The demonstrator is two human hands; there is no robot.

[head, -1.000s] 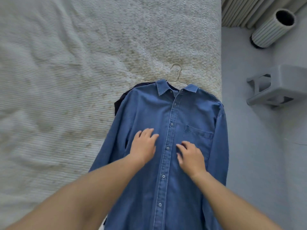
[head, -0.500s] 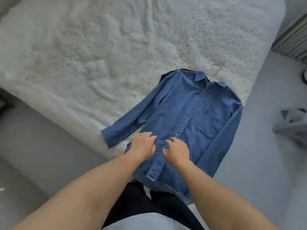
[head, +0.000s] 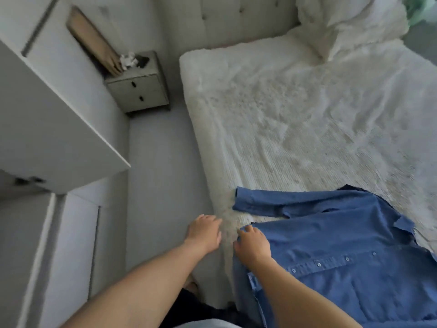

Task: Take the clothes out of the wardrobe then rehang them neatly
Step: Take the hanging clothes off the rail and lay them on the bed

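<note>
A blue denim shirt lies buttoned and spread flat on the white bed, one sleeve stretched left along the near edge. A dark garment peeks out under its far shoulder. My right hand rests on the shirt's lower hem corner, fingers relaxed and holding nothing. My left hand hovers just left of the shirt at the bed's edge, fingers loosely extended and empty. The hanger is hidden from this angle.
A white wardrobe door stands open on the left. A grey two-drawer nightstand sits by the headboard, with a brown paper bag leaning above it. Pillows are heaped at the bed's far right. Grey floor runs between wardrobe and bed.
My head has swung left, bringing the wardrobe and nightstand into view. Both hands slid down the shirt front; the left hand has come off the shirt.
</note>
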